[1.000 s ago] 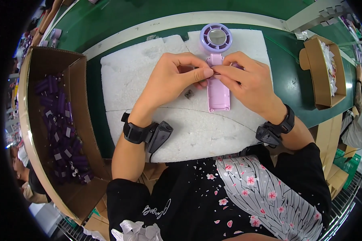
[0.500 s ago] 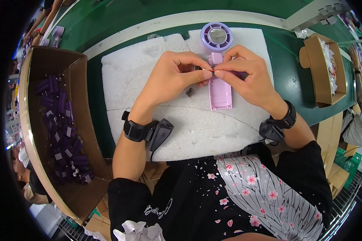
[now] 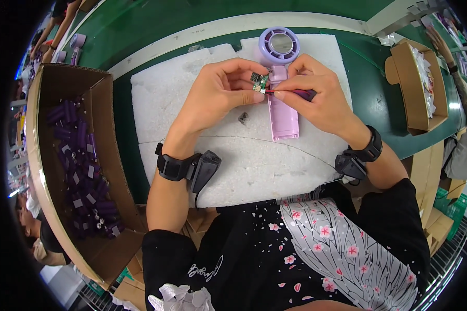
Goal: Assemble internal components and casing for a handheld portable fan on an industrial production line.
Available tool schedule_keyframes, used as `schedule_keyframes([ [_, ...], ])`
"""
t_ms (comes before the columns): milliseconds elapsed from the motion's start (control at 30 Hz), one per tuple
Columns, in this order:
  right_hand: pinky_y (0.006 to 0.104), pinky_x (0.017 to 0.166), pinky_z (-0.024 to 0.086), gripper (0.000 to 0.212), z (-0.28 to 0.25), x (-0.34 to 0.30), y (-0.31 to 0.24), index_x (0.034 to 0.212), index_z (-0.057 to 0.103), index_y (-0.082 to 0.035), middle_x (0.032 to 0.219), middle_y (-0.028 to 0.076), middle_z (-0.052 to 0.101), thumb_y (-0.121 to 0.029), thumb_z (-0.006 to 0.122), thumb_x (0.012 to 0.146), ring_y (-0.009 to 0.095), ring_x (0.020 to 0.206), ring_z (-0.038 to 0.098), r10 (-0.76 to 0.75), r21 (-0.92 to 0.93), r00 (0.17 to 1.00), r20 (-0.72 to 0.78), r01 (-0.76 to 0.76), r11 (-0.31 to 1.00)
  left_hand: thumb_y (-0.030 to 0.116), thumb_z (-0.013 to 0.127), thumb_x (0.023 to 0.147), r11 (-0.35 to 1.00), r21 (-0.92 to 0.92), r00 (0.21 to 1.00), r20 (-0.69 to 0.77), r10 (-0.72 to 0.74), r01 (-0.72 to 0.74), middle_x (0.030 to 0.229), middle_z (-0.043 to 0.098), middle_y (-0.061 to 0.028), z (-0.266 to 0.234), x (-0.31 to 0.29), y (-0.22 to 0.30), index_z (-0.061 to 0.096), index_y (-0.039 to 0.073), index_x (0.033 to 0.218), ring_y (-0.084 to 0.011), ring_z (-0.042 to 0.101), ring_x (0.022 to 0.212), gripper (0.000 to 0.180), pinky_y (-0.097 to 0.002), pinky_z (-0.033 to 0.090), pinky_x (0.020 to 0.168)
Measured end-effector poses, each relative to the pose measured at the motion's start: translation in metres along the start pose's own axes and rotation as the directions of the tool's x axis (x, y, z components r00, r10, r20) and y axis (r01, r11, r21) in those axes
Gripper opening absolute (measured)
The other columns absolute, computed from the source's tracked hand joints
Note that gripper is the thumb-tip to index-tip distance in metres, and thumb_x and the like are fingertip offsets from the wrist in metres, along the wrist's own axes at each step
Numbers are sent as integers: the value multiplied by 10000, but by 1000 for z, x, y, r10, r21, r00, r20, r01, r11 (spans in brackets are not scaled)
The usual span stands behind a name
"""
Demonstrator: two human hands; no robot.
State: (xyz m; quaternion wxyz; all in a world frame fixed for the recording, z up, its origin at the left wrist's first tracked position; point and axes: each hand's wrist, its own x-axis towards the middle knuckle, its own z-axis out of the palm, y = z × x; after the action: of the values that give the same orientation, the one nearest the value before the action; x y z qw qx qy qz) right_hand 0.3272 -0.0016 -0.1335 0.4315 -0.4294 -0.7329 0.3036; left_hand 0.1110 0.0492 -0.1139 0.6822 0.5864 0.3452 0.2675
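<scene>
My left hand (image 3: 211,97) pinches a small green circuit board (image 3: 259,80) between thumb and fingers. A white connector sits at the board's lower edge, with red and dark wires (image 3: 270,92) running from it to my right hand (image 3: 320,97). That hand is closed on the wires and on a purple cylindrical battery (image 3: 305,94), partly hidden by its fingers. Beneath both hands lies a lilac handheld fan, with its round head (image 3: 279,45) at the far end and its open pink-lilac handle shell (image 3: 284,122) pointing toward me.
The fan rests on a white foam slab (image 3: 233,171) over a green table. A small dark piece (image 3: 243,118) lies left of the handle. At left, a cardboard box (image 3: 111,171) holds several purple batteries; at right stands a smaller carton (image 3: 416,116). Other people work at both sides.
My left hand has shifted slightly left and tilted, bringing the green circuit board into fuller view. My fingertips have moved apart, showing the connector and red wire between them.
</scene>
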Motion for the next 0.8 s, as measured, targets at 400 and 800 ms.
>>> schedule_keyframes([
  [400, 248, 609, 407, 85, 0, -2, 1, 837, 706, 7, 846, 54, 534, -23, 725, 761, 128, 680, 523, -1, -50, 999, -33, -1, 999, -74, 745, 729, 993, 60, 993, -54, 107, -103, 942, 643, -46, 3, 2, -9, 610, -2, 1000, -102, 631, 811, 311, -223, 525, 747],
  [800, 246, 574, 417, 127, 0, -5, 0, 855, 730, -22, 816, 58, 549, -20, 747, 729, 138, 668, 535, -90, -112, 992, -82, 81, 990, -46, 741, 746, 988, 135, 994, -76, 84, -74, 911, 640, -47, 9, 0, -3, 661, 12, 1091, -85, 627, 800, 359, -212, 518, 733],
])
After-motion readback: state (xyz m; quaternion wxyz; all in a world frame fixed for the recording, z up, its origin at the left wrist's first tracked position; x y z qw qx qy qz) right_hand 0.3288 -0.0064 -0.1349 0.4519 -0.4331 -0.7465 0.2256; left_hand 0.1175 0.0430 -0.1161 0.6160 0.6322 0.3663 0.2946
